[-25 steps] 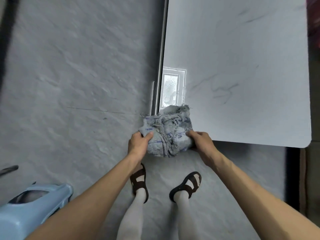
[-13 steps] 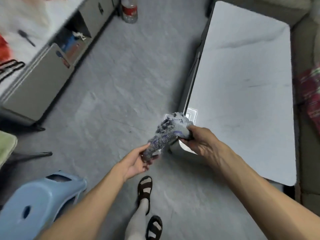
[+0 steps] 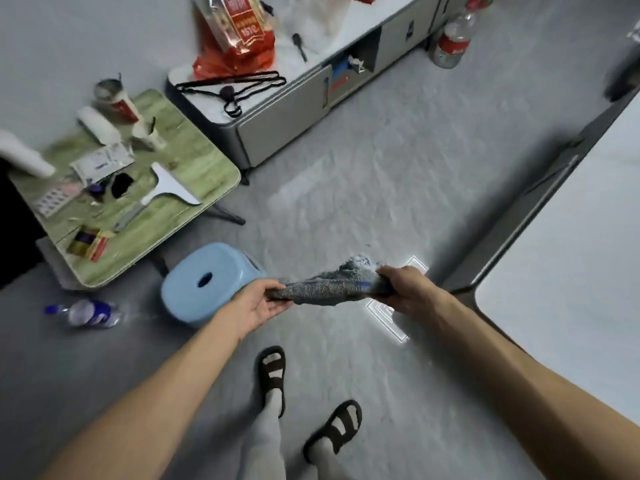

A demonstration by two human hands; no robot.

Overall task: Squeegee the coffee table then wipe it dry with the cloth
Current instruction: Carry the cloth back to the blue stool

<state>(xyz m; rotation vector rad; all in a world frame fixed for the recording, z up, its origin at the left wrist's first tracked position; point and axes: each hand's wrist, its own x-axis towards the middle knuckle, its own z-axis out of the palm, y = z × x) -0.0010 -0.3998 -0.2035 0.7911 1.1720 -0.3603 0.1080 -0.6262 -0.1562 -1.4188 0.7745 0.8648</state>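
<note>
Held between both hands, above the floor: cloth (image 3: 329,289), grey with blue marks, twisted into a loose rope. Gripped at its thin end by left hand (image 3: 258,306), palm up, thumb and fingers curled round it. Gripped at its bulkier, frayed end by right hand (image 3: 405,292), fingers wrapped over the top. Hanging clear of the table, just left of its near corner.

Located at right of view: table (image 3: 571,254), white top, dark side, rounded near corner.

Found lying flat on green table (image 3: 194,168) at far left, well apart from both hands: squeegee (image 3: 166,188), white blade toward the table's outer edge, grey handle pointing down-left. Noted around it: cups, a white bottle, papers, a small box, all blurred.

Noted on floor: blue stool (image 3: 207,282) between green table and left hand; clear bottle (image 3: 86,313) lying on its side left of stool.

Noted against far wall: grey cabinet (image 3: 287,112) bearing red bag (image 3: 239,29) and black hangers (image 3: 235,86).

Standing in dark sandals (image 3: 273,375) and white socks.
</note>
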